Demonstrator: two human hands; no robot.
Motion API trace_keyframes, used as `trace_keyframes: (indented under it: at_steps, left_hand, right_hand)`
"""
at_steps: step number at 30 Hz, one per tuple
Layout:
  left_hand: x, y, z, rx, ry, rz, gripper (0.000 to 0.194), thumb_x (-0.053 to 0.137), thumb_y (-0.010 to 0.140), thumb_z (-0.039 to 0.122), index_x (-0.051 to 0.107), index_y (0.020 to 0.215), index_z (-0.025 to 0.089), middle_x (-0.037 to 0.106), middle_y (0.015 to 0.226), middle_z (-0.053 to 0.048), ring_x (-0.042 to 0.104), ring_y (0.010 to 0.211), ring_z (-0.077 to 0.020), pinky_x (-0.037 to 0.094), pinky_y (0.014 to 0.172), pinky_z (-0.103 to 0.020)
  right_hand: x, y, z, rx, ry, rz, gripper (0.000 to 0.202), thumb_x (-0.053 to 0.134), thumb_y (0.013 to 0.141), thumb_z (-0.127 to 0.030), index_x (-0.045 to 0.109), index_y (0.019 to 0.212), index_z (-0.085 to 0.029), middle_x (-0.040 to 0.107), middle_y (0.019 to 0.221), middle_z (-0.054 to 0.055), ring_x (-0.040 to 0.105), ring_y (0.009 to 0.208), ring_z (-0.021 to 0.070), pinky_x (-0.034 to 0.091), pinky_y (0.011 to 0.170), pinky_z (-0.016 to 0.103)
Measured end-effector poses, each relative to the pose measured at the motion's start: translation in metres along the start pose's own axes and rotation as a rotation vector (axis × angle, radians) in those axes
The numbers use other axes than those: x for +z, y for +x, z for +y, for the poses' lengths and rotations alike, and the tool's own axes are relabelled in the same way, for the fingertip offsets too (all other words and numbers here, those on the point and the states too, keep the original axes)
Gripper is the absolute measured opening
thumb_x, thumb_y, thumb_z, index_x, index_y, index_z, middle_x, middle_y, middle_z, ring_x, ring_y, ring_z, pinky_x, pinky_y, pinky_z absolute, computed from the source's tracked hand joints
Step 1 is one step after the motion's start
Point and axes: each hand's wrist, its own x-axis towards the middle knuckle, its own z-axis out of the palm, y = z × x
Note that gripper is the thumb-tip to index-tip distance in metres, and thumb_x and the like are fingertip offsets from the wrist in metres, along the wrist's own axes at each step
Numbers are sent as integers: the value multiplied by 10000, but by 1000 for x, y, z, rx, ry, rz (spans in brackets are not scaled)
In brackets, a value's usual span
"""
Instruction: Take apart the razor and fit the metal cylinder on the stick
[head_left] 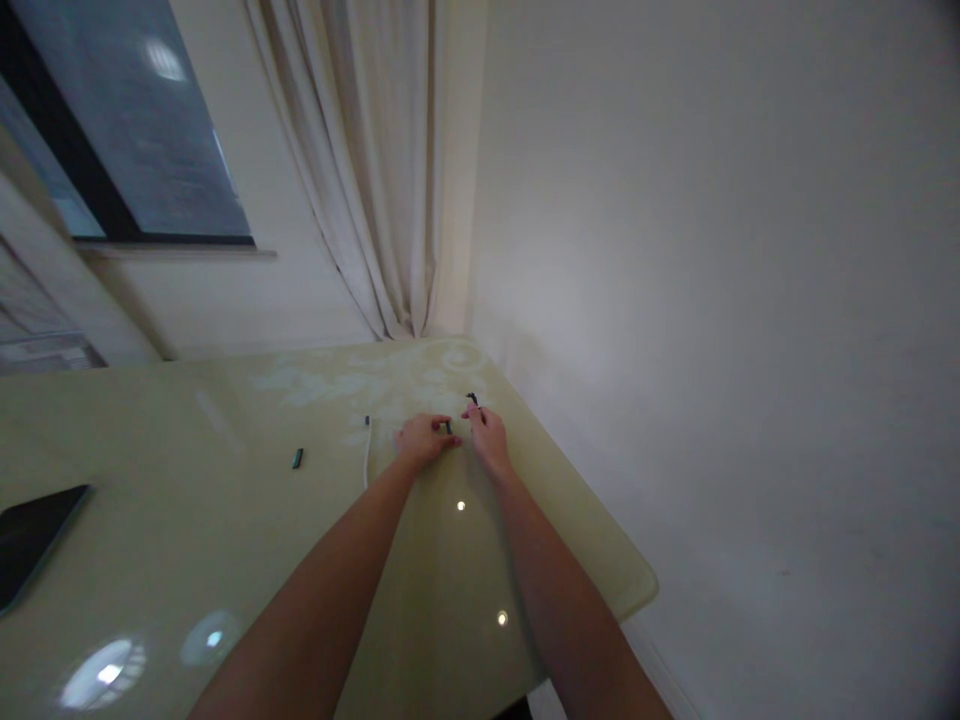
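My left hand (424,440) is near the far right corner of the table, its thumb and fingers closed around a small dark block (448,427). Just to its right, my right hand (489,438) pinches a small black piece (472,398) that sticks out beyond the fingertips. The two hands are close together but apart. Both held pieces are too small to name exactly. Left of my left hand lies a thin white cable (367,455) with a dark end. Farther left is a small dark stick-like piece (298,458).
The pale glossy table (225,540) meets a bare wall (712,300) along its right side. A dark flat device (37,535) lies at the left edge. Behind the table hang a beige curtain (375,180) and a dark-framed window (172,130).
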Motion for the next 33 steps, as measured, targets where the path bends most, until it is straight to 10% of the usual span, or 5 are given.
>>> trace_keyframes:
  at_steps: [11,17,23,33]
  left_hand:
    - [-11,-27,-8,133,-92,53,540,737,881,457,720,1333,161,774,1179,-161,722,1063,-303,529,912,-401]
    - [-78,-72,-111,348,-118,259,463,517,941,564,825,899,222,749,977,-107,689,948,-271,540,888,-387]
    - [-131,-86,-207,-69,179,403,709,463,919,665,713,1377,186,653,1393,-213,592,1264,-458,475,1011,-628]
    - [-130,-74,-205,-103,313,214,720,436,901,780,685,1433,365,563,1495,-179,493,1342,-520,394,1045,-708]
  right_hand:
    - [1,-5,-13,-38,9,-48,500,472,950,-602,719,799,-193,663,735,53,608,753,212,398,710,294]
    - [10,-21,-32,-158,37,-100,539,454,952,-656,679,785,-195,510,638,-14,489,649,173,315,630,280]
    - [25,-44,-45,-234,51,-206,503,480,972,-634,552,709,-211,395,613,-52,399,603,141,249,593,274]
    - [38,-66,-45,-226,-31,-309,464,495,998,-594,505,729,-217,419,621,-60,411,599,127,256,598,254]
